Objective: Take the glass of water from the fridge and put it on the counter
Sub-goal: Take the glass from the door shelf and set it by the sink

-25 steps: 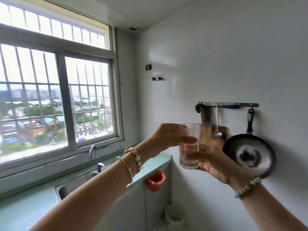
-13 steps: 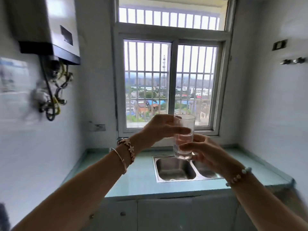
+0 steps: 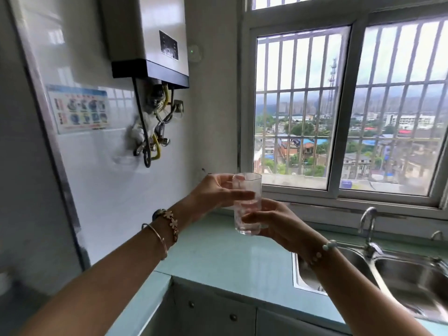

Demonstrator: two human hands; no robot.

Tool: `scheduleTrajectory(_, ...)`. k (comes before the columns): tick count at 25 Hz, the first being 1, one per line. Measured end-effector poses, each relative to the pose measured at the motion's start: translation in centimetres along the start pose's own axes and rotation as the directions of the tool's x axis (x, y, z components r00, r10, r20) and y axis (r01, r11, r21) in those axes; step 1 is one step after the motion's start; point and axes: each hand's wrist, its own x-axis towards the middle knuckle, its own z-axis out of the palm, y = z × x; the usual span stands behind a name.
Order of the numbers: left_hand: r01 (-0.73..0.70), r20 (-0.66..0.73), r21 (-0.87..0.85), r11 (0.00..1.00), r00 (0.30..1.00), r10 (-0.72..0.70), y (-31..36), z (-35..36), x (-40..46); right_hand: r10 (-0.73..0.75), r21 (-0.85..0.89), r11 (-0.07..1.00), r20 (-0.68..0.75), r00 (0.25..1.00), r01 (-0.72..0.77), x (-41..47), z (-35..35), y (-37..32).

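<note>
A clear glass of water (image 3: 247,202) is held upright in the air above the pale green counter (image 3: 225,258). My left hand (image 3: 215,194) wraps its upper half from the left. From the right, my right hand (image 3: 271,220) cups its lower half and base. The glass hangs over the counter's back left stretch, to the left of the sink, and does not touch the surface. No fridge is in view.
A steel double sink (image 3: 397,277) with a tap (image 3: 368,229) lies at the right. A barred window (image 3: 344,105) spans the back. A water heater (image 3: 148,37) with hanging pipes is on the left wall. Cabinet doors (image 3: 218,314) sit below.
The view has swung left from the right wall with its hanging pan, past the window, to the counter's left corner. Both hands kept the glass and have lowered it towards the counter.
</note>
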Motion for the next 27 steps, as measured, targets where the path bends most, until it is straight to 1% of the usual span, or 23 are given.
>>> scheduleTrajectory(3,0.062,-0.023,-0.063,0.996,0.998,-0.064,-2.9,-0.7,3.0,0.029,0.013,0.999,0.019,0.999,-0.030,4.0,-1.4,2.1)
scheduleTrajectory(6,0.117,-0.072,-0.083,0.990,0.990,-0.123,-6.7,-0.9,6.0,0.070,0.031,0.997,0.028,0.997,-0.071,7.9,-2.8,5.4)
scheduleTrajectory(8,0.162,-0.082,-0.097,0.982,0.982,-0.170,-9.9,-1.3,8.4,0.100,0.028,0.995,0.007,0.995,-0.100,11.0,-3.7,8.2)
scheduleTrajectory(11,0.226,-0.055,-0.109,0.968,0.971,-0.233,-15.4,-2.5,12.7,0.148,0.003,0.989,-0.041,0.988,-0.148,15.9,-4.9,13.0)
scheduleTrajectory(15,0.316,-0.032,-0.047,0.947,0.947,-0.318,-22.2,-4.1,18.3,0.182,-0.061,0.980,-0.130,0.975,-0.191,21.7,-5.9,18.1)
scheduleTrajectory(19,0.349,0.034,0.009,0.937,0.937,-0.349,-28.9,-4.5,23.1,0.221,-0.170,0.952,-0.187,0.957,-0.253,26.6,-7.4,23.4)
scheduleTrajectory(22,0.399,0.059,0.017,0.917,0.915,-0.399,-33.4,-3.7,24.6,0.272,-0.243,0.916,-0.205,0.940,-0.318,28.6,-8.4,27.7)
scheduleTrajectory(27,0.476,0.095,0.047,0.878,0.873,-0.479,-42.1,-1.3,25.4,0.331,-0.343,0.854,-0.224,0.917,-0.392,30.1,-9.8,37.2)
